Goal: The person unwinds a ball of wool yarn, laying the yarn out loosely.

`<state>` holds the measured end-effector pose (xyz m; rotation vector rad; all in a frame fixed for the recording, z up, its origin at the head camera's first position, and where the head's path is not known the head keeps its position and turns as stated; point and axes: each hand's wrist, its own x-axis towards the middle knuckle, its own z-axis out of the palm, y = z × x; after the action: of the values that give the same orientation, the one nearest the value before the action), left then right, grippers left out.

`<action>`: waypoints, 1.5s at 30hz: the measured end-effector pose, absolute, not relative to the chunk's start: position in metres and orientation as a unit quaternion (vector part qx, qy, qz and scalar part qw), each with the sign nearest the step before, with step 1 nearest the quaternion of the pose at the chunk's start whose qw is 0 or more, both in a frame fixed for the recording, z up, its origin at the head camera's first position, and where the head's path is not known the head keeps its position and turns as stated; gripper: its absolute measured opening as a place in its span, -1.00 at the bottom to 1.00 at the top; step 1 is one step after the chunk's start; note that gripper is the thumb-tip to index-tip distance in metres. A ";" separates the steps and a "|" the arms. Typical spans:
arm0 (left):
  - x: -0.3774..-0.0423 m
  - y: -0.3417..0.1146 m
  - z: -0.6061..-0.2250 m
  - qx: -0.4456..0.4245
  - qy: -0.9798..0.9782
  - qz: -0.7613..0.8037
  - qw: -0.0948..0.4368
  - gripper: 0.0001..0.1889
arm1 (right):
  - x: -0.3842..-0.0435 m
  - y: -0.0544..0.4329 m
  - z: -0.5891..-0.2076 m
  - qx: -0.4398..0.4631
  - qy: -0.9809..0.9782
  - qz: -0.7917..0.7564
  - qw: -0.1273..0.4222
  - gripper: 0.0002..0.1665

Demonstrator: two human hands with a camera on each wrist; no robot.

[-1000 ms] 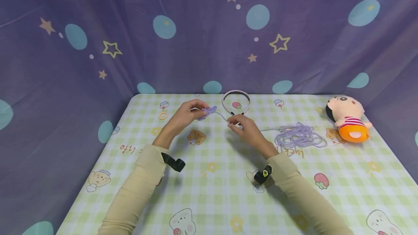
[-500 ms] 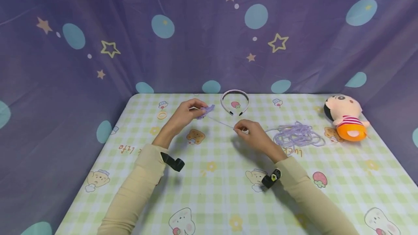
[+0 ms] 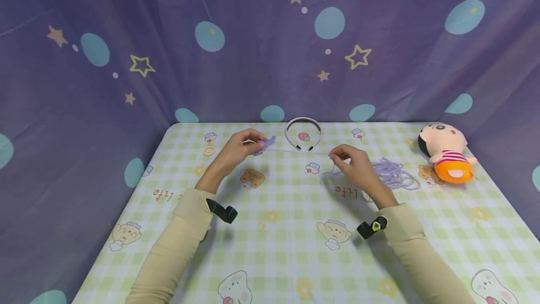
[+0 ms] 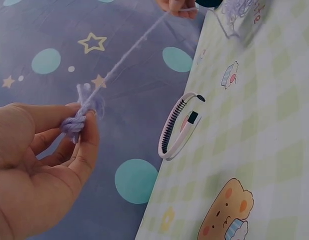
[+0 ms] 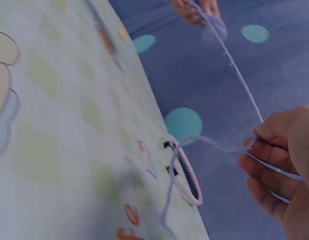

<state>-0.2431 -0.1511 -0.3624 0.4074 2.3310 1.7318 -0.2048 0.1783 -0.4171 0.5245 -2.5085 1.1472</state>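
My left hand [image 3: 241, 150] pinches a small wound bundle of lilac yarn [image 4: 74, 125] between thumb and fingers, above the table. From that bundle a taut yarn strand [image 4: 127, 52] runs across to my right hand [image 3: 355, 167], which pinches it between thumb and forefinger. Beyond the right fingertips the yarn hangs slack in a loop [image 5: 172, 185], as the right wrist view shows. A loose heap of the same yarn [image 3: 392, 173] lies on the table behind the right hand, which partly hides it.
A white headband [image 3: 287, 131] with dark inner teeth lies at the table's back, between the hands. Left of the left hand is a small yellow ring [image 3: 208, 151]. At the far right lies a plush doll [image 3: 449, 154]. A patterned cloth covers the table [image 3: 270, 247].
My right hand has moved to the right, away from the left hand, and the strand between them has gone from slack to taut. The left hand has hardly moved.
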 end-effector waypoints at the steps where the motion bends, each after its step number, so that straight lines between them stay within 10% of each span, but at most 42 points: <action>1: -0.243 -0.151 -0.363 0.138 0.789 0.588 0.107 -0.80 | -0.205 0.181 -0.416 0.182 -0.880 0.401 0.176 -0.92; 45: -0.245 -0.156 -0.365 0.132 0.796 0.580 0.109 -0.79 | -0.191 0.295 -0.385 -0.072 -0.867 0.390 0.302 -0.69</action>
<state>-0.2448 -0.1558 -0.3653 0.3885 2.3421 1.7062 -0.1913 0.2954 -0.3847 -0.1908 -2.2983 1.0333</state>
